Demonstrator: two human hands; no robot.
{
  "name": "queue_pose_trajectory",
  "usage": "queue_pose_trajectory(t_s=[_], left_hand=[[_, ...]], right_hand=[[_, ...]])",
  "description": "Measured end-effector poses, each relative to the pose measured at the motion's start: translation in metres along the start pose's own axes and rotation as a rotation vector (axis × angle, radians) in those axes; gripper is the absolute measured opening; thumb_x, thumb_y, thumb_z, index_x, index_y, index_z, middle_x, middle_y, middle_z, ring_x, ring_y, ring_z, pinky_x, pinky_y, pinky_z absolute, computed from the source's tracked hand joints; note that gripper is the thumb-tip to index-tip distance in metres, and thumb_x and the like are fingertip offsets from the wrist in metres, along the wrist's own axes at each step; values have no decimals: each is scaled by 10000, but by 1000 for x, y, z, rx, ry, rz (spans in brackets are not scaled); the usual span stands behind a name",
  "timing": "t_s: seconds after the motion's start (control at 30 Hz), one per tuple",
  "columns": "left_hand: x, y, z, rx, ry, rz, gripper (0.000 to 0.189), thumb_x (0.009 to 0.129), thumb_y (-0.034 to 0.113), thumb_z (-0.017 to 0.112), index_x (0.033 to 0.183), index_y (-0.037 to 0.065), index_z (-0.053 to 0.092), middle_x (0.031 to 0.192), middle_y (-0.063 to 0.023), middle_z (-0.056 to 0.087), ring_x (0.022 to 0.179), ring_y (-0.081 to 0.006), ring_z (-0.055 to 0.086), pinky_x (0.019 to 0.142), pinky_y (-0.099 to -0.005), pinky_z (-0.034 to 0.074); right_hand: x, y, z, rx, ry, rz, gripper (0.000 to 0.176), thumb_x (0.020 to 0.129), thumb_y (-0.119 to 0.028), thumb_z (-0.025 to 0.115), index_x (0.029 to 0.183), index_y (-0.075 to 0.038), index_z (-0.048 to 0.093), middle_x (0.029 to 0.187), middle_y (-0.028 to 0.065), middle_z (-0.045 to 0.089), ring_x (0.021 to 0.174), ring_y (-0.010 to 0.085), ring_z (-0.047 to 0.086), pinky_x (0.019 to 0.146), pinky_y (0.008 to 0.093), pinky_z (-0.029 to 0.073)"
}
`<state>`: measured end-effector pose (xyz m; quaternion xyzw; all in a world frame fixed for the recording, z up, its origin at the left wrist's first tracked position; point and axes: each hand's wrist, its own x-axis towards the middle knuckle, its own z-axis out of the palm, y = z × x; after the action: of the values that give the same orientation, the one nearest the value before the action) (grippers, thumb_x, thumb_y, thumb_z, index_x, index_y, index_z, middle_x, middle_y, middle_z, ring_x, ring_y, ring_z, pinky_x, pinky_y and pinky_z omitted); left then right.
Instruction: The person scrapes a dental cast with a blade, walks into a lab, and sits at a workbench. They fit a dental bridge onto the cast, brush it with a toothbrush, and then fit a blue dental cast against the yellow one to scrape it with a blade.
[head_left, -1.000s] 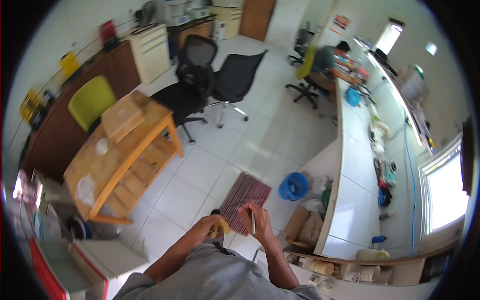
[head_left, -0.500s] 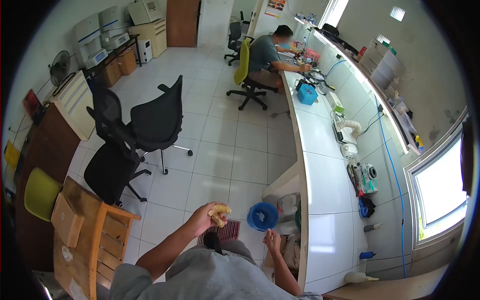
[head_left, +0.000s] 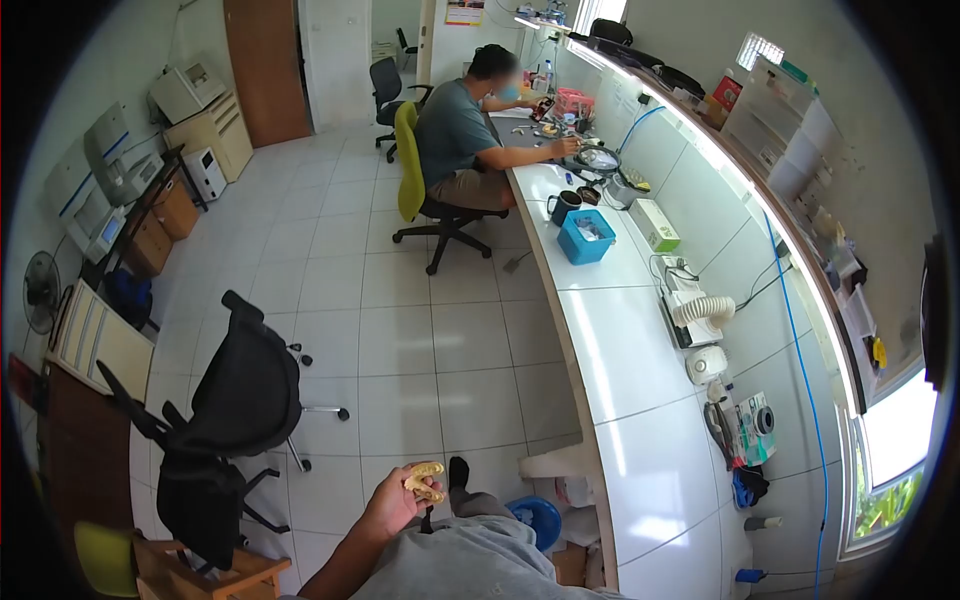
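Observation:
My left hand (head_left: 388,505) is closed around a yellowish, horseshoe-shaped dental cast (head_left: 427,469), held out in front of my body at the bottom of the view. The cast's curved arch shows beyond my fingers. My right hand is out of the picture. Just to the right of my legs, a blue bucket (head_left: 545,522) stands on the floor, partly hidden by my clothing.
A long white-tiled counter (head_left: 640,365) runs along my right, carrying a blue container (head_left: 586,237) and a device with a ribbed hose (head_left: 704,311). A co-worker (head_left: 460,130) sits at its far end. Black office chairs (head_left: 235,400) stand at left, by a wooden bench (head_left: 215,577).
The view has moved forward along the counter and nearer the co-worker. My right hand, earlier near the bucket, has left the picture. My left hand still holds the cast.

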<state>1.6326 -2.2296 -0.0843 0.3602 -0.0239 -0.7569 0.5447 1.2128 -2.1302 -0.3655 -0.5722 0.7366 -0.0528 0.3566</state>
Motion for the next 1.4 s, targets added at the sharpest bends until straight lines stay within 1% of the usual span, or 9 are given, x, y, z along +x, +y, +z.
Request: queue_pose_trajectory(t_s=[0.07, 0.1, 0.23, 0.37, 0.43, 0.63, 0.77, 1.3, 1.4], left_hand=[[29, 41, 5, -9, 59, 55, 377, 928, 199, 371, 1200, -14, 523, 951, -107, 587, 1003, -268, 587, 913, -458, 491], [41, 61, 9, -16, 74, 35, 377, 928, 199, 371, 1200, -14, 523, 951, -107, 587, 1003, -268, 587, 913, -458, 491], [89, 127, 1, -74, 196, 246, 379, 906, 196, 386, 1210, 21, 530, 973, -87, 582, 1019, -257, 584, 875, -421, 494], [129, 183, -32, -205, 282, 376, 385, 890, 206, 409, 1222, 58, 535, 949, -65, 577, 1027, -248, 573, 882, -432, 469], [152, 207, -56, -307, 355, 437, 390, 885, 212, 413, 1230, 79, 538, 933, -58, 574, 997, -247, 573, 893, -445, 459], [215, 342, -84, -451, 434, 473, 367, 891, 235, 420, 1212, 114, 550, 909, -39, 556, 960, -228, 543, 915, -434, 427], [266, 481, -71, -346, 526, 553, 364, 921, 273, 415, 1227, 118, 537, 934, -33, 541, 981, -219, 528, 912, -413, 430], [491, 849, -140, -353, 366, 647, 415, 907, 243, 391, 1267, 93, 534, 961, -45, 565, 996, -203, 542, 949, -428, 420], [517, 904, -161, -329, 497, 680, 416, 919, 251, 404, 1287, 99, 525, 969, -41, 561, 990, -195, 540, 965, -417, 411]], right_hand=[[78, -44, -12, -113, 51, -164, 361, 912, -366, 474, 940, -15, 554, 804, 277, 649, 722, 448, 642, 650, 511, 515], [122, -108, -36, -139, -45, 24, 324, 881, -333, 487, 964, -27, 554, 867, 299, 635, 858, 484, 608, 767, 567, 472], [310, -304, -83, -51, 128, -268, 276, 915, -282, 533, 938, -17, 608, 891, 254, 653, 882, 476, 604, 756, 503, 496], [449, -481, -86, 10, 161, -468, 279, 930, -265, 535, 875, 1, 599, 745, 161, 646, 665, 285, 674, 629, 380, 516], [475, -556, -84, 256, 109, -552, 251, 928, -230, 526, 856, 0, 596, 709, 105, 623, 595, 171, 647, 573, 309, 502], [502, -653, 8, 556, -230, -547, 165, 906, -174, 593, 877, -19, 641, 725, 62, 639, 624, 130, 644, 516, 270, 492], [494, -739, 37, 519, -379, -337, 221, 890, -245, 641, 866, -26, 643, 705, 41, 627, 610, 117, 626, 531, 257, 511], [706, -1155, 111, 545, -650, -570, 185, 909, -131, 578, 1007, -15, 683, 873, 78, 696, 715, 154, 643, 674, 279, 517], [754, -1253, 95, 273, -290, -1115, 196, 913, -177, 605, 1031, -33, 663, 818, 92, 642, 678, 191, 610, 641, 327, 518]])
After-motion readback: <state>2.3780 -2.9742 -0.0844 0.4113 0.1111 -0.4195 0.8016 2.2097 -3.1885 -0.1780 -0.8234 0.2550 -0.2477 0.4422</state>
